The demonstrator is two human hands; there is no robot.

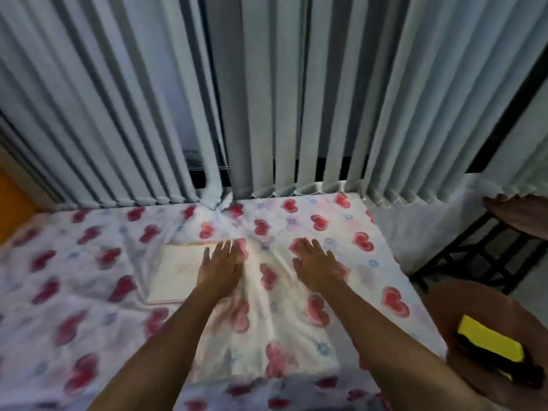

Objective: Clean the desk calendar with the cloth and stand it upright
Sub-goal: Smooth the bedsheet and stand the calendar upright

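Observation:
A pale rectangular flat item with an orange edge (pixel 176 274), possibly the desk calendar, lies flat on a surface covered by a white sheet with red hearts (pixel 89 262). My left hand (pixel 221 268) rests palm down with fingers spread, its thumb side over the item's right edge. My right hand (pixel 315 262) lies flat on the sheet to the right, fingers spread, holding nothing. No cloth other than the sheet is clearly visible. The frame is blurred.
Grey vertical blinds (pixel 267 99) hang along the far edge. At the right stand a round wooden stool (pixel 444 307) carrying a yellow and black object (pixel 489 342), and a dark-framed table (pixel 474 250) further back. An orange surface (pixel 12 209) shows at far left.

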